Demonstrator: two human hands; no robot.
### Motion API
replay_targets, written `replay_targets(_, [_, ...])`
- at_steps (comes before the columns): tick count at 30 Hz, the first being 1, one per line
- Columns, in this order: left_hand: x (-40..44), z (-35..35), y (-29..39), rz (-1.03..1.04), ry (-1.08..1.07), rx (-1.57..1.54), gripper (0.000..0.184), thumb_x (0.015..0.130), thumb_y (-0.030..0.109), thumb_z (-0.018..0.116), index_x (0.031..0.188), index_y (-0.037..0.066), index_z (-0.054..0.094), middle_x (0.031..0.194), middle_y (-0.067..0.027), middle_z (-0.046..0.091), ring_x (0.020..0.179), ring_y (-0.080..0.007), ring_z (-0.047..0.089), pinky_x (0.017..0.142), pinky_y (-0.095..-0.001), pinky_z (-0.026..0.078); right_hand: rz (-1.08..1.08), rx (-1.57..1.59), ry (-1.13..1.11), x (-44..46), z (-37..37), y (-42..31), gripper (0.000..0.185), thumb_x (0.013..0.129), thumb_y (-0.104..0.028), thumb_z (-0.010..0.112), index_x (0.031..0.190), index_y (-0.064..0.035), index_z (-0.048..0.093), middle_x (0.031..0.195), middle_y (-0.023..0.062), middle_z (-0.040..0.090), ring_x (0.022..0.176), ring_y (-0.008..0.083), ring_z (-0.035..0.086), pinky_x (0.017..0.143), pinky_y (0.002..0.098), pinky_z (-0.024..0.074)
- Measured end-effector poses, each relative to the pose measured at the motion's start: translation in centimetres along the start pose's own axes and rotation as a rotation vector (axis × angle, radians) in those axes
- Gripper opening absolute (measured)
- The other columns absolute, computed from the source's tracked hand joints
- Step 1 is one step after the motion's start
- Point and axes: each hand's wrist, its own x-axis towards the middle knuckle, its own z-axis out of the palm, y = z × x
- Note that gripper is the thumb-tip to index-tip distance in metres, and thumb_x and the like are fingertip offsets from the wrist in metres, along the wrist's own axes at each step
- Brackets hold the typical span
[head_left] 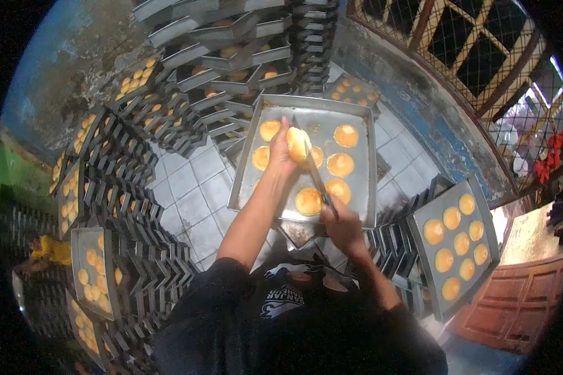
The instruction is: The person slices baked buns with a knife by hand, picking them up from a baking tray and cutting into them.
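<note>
In front of me is a square metal tray with several round golden buns on it, among them one bun near its far right corner. My left hand is closed around a bun, raised over the tray with the thumb pointing up. A long knife is gripped in my right hand near the tray's front edge. Its blade runs up against the right side of the held bun; how deep it goes into the bun, I cannot tell.
Tall stacks of metal trays rise at the back and left. Another tray of buns tops a stack on my right, and one stands at left. White floor tiles show between stacks. A blue wall with a mesh window is behind.
</note>
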Motion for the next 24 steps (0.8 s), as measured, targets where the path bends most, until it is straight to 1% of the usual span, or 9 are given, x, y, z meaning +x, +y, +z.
replay_targets(2, [-1.4, 0.7, 0.4, 0.026, 0.04, 0.062, 0.039, 0.098, 0.048, 0.066, 0.099, 0.009, 0.063, 0.083, -0.0047, 0.065, 0.075, -0.0175, 0.066, 0.066, -0.0365, 0.057, 0.184, -0.085, -0.07, -1.6, 0.7, 0.4, 0.039, 0.1, -0.018, 0.054, 0.132, 0.0031, 0.057, 0.077, 0.0151, 0.066, 0.07, 0.0214, 0.066, 0.068, 0.0348, 0.0525])
replay_targets(5, [-2.7, 1.4, -2.3, -0.042, 0.103, 0.064, 0.04, 0.098, 0.049, 0.066, 0.1, 0.009, 0.063, 0.082, -0.0045, 0.065, 0.074, -0.0179, 0.066, 0.065, -0.0356, 0.056, 0.008, -0.019, 0.072, 1.6, 1.0, 0.4, 0.037, 0.099, -0.018, 0.054, 0.132, 0.0011, 0.058, 0.081, 0.0167, 0.067, 0.072, 0.0224, 0.067, 0.07, 0.036, 0.0527])
replay_targets(6, [-2.4, 0.9, -3.3, -0.067, 0.062, 0.046, 0.04, 0.098, 0.049, 0.065, 0.1, 0.009, 0.063, 0.083, -0.0045, 0.065, 0.074, -0.0183, 0.066, 0.066, -0.0358, 0.055, 0.179, 0.184, -0.007, 3.0, 0.5, -0.7, 0.037, 0.1, -0.018, 0.055, 0.133, -0.0011, 0.058, 0.085, 0.0178, 0.067, 0.076, 0.0249, 0.068, 0.072, 0.0388, 0.0522])
replay_targets(10, [-0.2, 0.4, -1.9, -0.113, 0.086, -0.046, 0.041, 0.097, 0.051, 0.066, 0.101, 0.01, 0.064, 0.086, -0.0048, 0.067, 0.075, -0.0203, 0.067, 0.068, -0.0371, 0.056, 0.144, 0.192, -0.058, 5.3, 0.1, -1.3, 0.038, 0.1, -0.02, 0.056, 0.133, -0.0006, 0.059, 0.087, 0.0188, 0.068, 0.077, 0.0267, 0.068, 0.072, 0.0392, 0.0525])
replay_targets(13, [2.0, -0.7, 0.4, -0.046, 0.189, -0.091, 0.044, 0.096, 0.054, 0.066, 0.103, 0.01, 0.064, 0.089, -0.0057, 0.068, 0.076, -0.0216, 0.068, 0.07, -0.039, 0.058, 0.009, -0.112, -0.052, 1.4, 1.4, 1.4, 0.039, 0.1, -0.023, 0.057, 0.131, -0.0002, 0.06, 0.088, 0.0195, 0.069, 0.077, 0.0278, 0.069, 0.072, 0.0393, 0.0529])
replay_targets(16, [1.6, -0.9, 0.4, -0.052, 0.183, 0.05, 0.046, 0.096, 0.054, 0.065, 0.108, 0.009, 0.063, 0.092, -0.0068, 0.069, 0.082, -0.022, 0.069, 0.073, -0.0411, 0.058, 0.105, 0.015, 0.025, -0.2, 2.3, 1.9, 0.037, 0.099, -0.022, 0.059, 0.13, -0.0022, 0.062, 0.092, 0.0202, 0.069, 0.082, 0.0286, 0.069, 0.075, 0.0406, 0.0529])
replay_targets(21, [1.2, -0.3, -2.3, -0.168, 0.176, 0.013, 0.049, 0.096, 0.056, 0.064, 0.109, 0.009, 0.063, 0.095, -0.0067, 0.069, 0.084, -0.0222, 0.068, 0.074, -0.0417, 0.057, 0.178, 0.166, 0.024, 6.6, 3.0, 1.9, 0.03, 0.099, -0.016, 0.057, 0.125, -0.0016, 0.063, 0.086, 0.019, 0.067, 0.08, 0.0242, 0.068, 0.073, 0.0373, 0.0529])
replay_targets(23, [2.3, 0.0, -1.6, -0.187, 0.209, -0.035, 0.049, 0.097, 0.057, 0.062, 0.109, 0.01, 0.063, 0.097, -0.007, 0.069, 0.086, -0.0226, 0.067, 0.076, -0.0426, 0.057, 0.198, 0.058, -0.056, 7.4, 2.8, 2.0, 0.029, 0.1, -0.022, 0.056, 0.122, -0.004, 0.061, 0.087, 0.0234, 0.065, 0.08, 0.0361, 0.069, 0.073, 0.0444, 0.0535])
replay_targets(24, [3.6, -0.8, -1.0, -0.147, 0.226, -0.015, 0.051, 0.098, 0.058, 0.059, 0.109, 0.008, 0.063, 0.1, -0.0087, 0.069, 0.089, -0.0239, 0.069, 0.077, -0.0451, 0.058, 0.198, 0.054, -0.057, 6.6, 2.8, 2.0, 0.029, 0.1, -0.022, 0.056, 0.122, -0.004, 0.061, 0.087, 0.0234, 0.065, 0.08, 0.0361, 0.069, 0.073, 0.0444, 0.0535])
